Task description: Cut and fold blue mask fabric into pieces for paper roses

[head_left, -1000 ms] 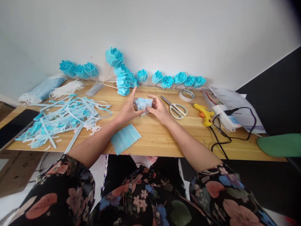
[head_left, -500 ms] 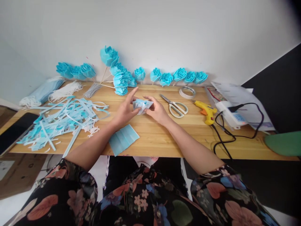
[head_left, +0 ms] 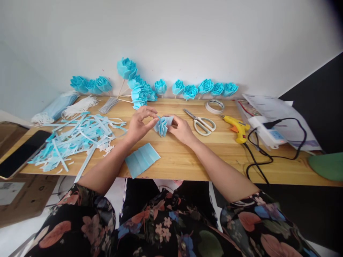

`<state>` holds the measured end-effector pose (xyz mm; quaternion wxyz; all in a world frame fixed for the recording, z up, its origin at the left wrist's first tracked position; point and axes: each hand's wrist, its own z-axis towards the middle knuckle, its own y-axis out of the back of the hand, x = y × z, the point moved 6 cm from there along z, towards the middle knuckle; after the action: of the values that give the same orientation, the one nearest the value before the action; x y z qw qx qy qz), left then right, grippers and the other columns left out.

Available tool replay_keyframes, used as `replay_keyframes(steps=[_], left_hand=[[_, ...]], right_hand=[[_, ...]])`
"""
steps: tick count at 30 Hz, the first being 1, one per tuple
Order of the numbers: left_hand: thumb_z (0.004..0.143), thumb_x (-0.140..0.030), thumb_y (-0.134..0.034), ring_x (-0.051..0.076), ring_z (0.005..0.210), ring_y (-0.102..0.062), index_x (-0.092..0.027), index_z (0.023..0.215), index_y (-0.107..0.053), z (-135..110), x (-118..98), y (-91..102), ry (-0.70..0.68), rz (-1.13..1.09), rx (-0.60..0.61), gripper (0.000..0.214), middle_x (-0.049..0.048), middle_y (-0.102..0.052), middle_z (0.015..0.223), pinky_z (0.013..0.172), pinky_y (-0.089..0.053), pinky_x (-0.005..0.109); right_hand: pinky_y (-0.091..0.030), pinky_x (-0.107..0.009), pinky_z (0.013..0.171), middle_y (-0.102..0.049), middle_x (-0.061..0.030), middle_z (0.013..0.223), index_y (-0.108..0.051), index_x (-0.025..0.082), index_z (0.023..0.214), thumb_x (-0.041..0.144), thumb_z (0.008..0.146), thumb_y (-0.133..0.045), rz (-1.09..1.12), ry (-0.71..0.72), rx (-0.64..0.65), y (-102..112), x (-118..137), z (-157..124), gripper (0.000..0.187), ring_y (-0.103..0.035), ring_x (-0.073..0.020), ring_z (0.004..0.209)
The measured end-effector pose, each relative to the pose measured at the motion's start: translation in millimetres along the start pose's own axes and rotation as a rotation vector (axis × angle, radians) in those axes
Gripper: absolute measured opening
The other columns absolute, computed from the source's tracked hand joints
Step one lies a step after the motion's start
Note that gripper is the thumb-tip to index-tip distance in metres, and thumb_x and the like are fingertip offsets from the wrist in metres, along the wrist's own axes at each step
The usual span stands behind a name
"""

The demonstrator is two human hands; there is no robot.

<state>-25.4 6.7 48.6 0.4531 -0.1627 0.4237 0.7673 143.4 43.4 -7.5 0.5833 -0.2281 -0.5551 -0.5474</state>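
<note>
Over the middle of a wooden table (head_left: 187, 157) both my hands pinch a small pleated light-blue piece (head_left: 162, 125). My left hand (head_left: 139, 124) grips its left side with thumb and fingers curled. My right hand (head_left: 181, 127) holds its right end, fingers closed around it. A flat blue folded sheet (head_left: 142, 159) lies on the table just below my left wrist. Scissors (head_left: 201, 122) with white handles lie to the right of my right hand.
Blue paper-like roses (head_left: 187, 89) on sticks line the wall. A heap of blue strips (head_left: 77, 135) covers the left side, with a phone (head_left: 24, 151) at the left edge. A tape roll (head_left: 215, 105), yellow glue gun (head_left: 237, 126), black cable (head_left: 268, 153) and power strip (head_left: 269, 135) sit right.
The blue piece has been gathered from a wider, flatter shape into a tight fan of pleats. My left index finger, earlier pointing up, has curled down onto it.
</note>
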Motion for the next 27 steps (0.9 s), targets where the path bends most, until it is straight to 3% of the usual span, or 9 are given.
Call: replay_keyframes(steps=[6,18,27], left_hand=[[0.092,-0.05,-0.057,0.023,0.098,-0.064,-0.02,0.072,-0.072,-0.5,-2.8,-3.1,-0.031,0.055,0.11,0.038,0.0092,-0.072,0.103,0.096,-0.047,0.041],[0.086,-0.04,-0.067,0.026,0.114,-0.062,-0.021,0.097,-0.075,-1.5,8.5,-13.4,-0.055,0.096,0.185,0.023,0.0114,-0.068,0.121,0.102,-0.044,0.045],[0.087,-0.037,-0.067,0.025,0.11,-0.063,-0.018,0.097,-0.068,-3.1,3.6,-12.7,-0.057,0.082,0.103,0.021,0.0125,-0.068,0.115,0.1,-0.046,0.042]], right_hand=[[-0.055,-0.038,0.093,-0.075,-0.0064,0.112,-0.069,0.021,0.113,0.019,0.078,-0.063,-0.036,-0.008,-0.018,1.8,0.3,0.1,0.036,-0.07,-0.0232,0.101],[-0.056,-0.038,0.092,-0.076,-0.0045,0.106,-0.069,0.022,0.115,0.02,0.079,-0.063,-0.078,-0.038,-0.018,0.6,-3.7,-1.1,0.036,-0.071,-0.0231,0.098],[-0.054,-0.038,0.095,-0.075,-0.0045,0.117,-0.07,0.025,0.118,0.018,0.082,-0.061,-0.259,0.072,-0.015,-2.8,7.5,-2.7,0.037,-0.071,-0.0245,0.103]])
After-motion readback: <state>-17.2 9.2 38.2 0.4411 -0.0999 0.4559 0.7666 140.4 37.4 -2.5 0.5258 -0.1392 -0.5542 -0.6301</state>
